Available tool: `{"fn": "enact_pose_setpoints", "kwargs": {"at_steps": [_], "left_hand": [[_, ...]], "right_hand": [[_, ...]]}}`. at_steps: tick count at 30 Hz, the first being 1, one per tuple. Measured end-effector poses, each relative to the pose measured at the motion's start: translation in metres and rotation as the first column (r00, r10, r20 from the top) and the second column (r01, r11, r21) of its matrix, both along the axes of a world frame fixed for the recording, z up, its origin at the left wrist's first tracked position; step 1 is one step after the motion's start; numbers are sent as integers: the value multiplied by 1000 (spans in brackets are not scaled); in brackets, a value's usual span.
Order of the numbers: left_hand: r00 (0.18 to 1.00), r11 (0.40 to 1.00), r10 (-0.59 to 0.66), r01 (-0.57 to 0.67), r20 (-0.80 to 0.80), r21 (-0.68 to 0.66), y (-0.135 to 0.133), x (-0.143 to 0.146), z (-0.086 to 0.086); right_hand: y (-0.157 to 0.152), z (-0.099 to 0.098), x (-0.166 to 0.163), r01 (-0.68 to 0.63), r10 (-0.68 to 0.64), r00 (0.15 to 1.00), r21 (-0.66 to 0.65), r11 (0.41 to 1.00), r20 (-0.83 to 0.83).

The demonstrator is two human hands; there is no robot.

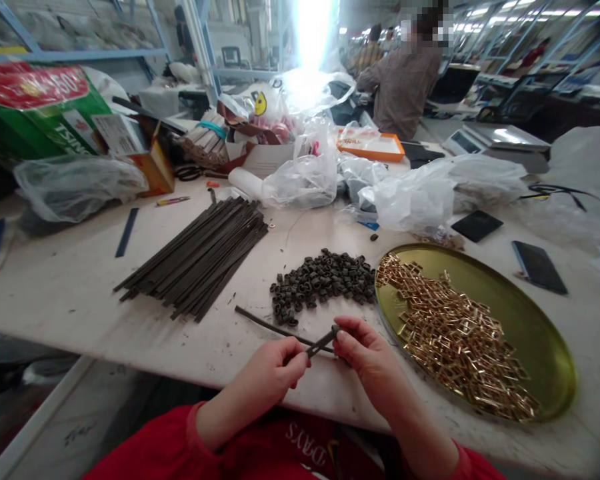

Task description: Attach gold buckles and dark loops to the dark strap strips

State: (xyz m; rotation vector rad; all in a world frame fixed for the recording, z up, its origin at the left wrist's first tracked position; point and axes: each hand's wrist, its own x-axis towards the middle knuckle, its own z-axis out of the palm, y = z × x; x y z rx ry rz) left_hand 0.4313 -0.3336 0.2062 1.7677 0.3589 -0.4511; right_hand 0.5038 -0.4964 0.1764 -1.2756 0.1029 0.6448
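My left hand (275,373) is closed in a pinch on a thin dark strap (270,327) that runs up and left across the table edge. My right hand (367,357) is closed too, pinching the folded end of the same strap with a small dark loop (335,331) at its fingertips. Just beyond both hands lies a heap of small dark loops (323,280). A bundle of long dark straps (200,257) lies to the left. A round gold tray (535,327) with several brass buckles (455,327) sits to the right.
Clear plastic bags (420,190), boxes and a green sack (35,110) crowd the back of the table. Two dark phones (537,267) lie at the right, a weighing scale (500,143) behind them. A person in a brown top (405,87) stands at the far side.
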Motion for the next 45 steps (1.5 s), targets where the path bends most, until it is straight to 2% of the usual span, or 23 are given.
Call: {"fn": "enact_pose_setpoints", "kwargs": {"at_steps": [2, 4, 7, 9, 11, 13, 15, 16, 17, 18, 19, 20, 24, 28, 32, 36, 40, 45], "left_hand": [[996, 996, -76, 74, 41, 52, 0, -1, 5], [990, 990, -123, 117, 72, 83, -2, -1, 7], [989, 993, -71, 58, 132, 102, -12, -1, 4], [990, 998, -34, 25, 136, 63, -19, 1, -1], [991, 999, -40, 40, 126, 2, -23, 5, -5], [993, 998, -51, 55, 110, -31, -23, 9, -8], [996, 998, -40, 43, 74, -47, -21, 12, -11], [999, 997, -29, 32, 46, -64, -20, 13, -11], [1000, 996, -13, 14, 10, -91, -20, 14, -12], [1000, 992, 3, -6, -26, -127, -20, 14, -14], [998, 986, 12, -22, -60, -165, -22, 15, -15], [996, 980, 14, -31, -86, -199, -23, 16, -18], [995, 970, -23, -1, -96, -242, -26, 20, -26], [992, 977, -27, 1, -120, -214, -22, 21, -23], [991, 968, 23, -56, -134, -245, -26, 22, -8], [993, 964, 28, -58, -118, -258, -32, 25, 4], [993, 971, -8, -20, -116, -240, -34, 21, 6], [996, 972, 7, -29, -94, -231, -33, 10, 5]], "right_hand": [[-4, 1, -2, -99, 101, 994, -40, 994, 44], [-5, 3, -7, -164, 165, 985, -17, 986, 47], [2, 3, -17, -150, 148, 988, 86, 985, 33], [7, 2, -24, -150, 145, 988, 113, 982, 56], [7, -1, -27, -226, 214, 971, 108, 968, 109], [-2, -2, -21, -304, 291, 932, 29, 952, 215], [-22, 0, -1, -274, 335, 864, -207, 939, 375], [-34, 2, 14, -188, 354, 826, -376, 907, 440], [-45, 5, 31, -71, 392, 774, -547, 834, 498], [-55, 7, 51, 63, 480, 697, -712, 700, 533], [-63, 9, 71, 218, 579, 633, -836, 504, 514], [-67, 11, 90, 281, 599, 625, -860, 426, 501], [-60, 7, 140, 343, 683, 583, -895, 285, 441], [-47, -2, 146, 326, 776, 522, -923, 203, 355], [-52, -4, 141, 305, 810, 496, -936, 175, 313], [-58, -5, 138, 266, 804, 507, -943, 198, 312], [-57, -11, 140, 242, 740, 564, -930, 276, 367], [-60, -5, 137, 195, 653, 607, -881, 431, 453]]}}
